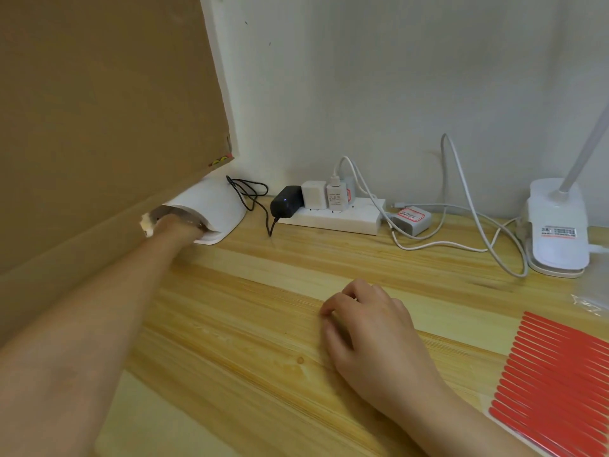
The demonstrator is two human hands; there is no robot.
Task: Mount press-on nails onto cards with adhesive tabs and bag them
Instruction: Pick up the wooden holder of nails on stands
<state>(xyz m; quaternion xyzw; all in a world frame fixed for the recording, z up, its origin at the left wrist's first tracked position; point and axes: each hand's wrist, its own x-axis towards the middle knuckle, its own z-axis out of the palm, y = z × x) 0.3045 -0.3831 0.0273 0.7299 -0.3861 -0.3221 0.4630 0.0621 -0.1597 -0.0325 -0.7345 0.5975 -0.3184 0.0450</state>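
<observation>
Reaching toward ten o'clock, the left hand [174, 225] has its fingers buried inside a white curved housing [211, 209] that looks like a nail lamp, tucked under the edge of a brown cardboard sheet [99, 110]; whether those fingers grip anything in there cannot be told, since the shell hides them. A small pale scrap [146, 225] sits just beside the wrist, too blurred to name. The right hand [365, 321] rests near the centre of the wooden table [247, 324], fingers loosely curled under, knuckles up, holding nothing that shows. No press-on nails or cards are visible; the only likely task material is the red striped sheet [557, 387] at four o'clock, possibly the adhesive tabs, with a clear bag [590, 301] just past it. To do this step well, I judge the left hand should draw out slowly and level, keeping clear of the black cable [250, 192] and the power strip [336, 216] at twelve o'clock, while the right hand stays planted for steadiness. A desk lamp base [557, 225] stands at two o'clock.
</observation>
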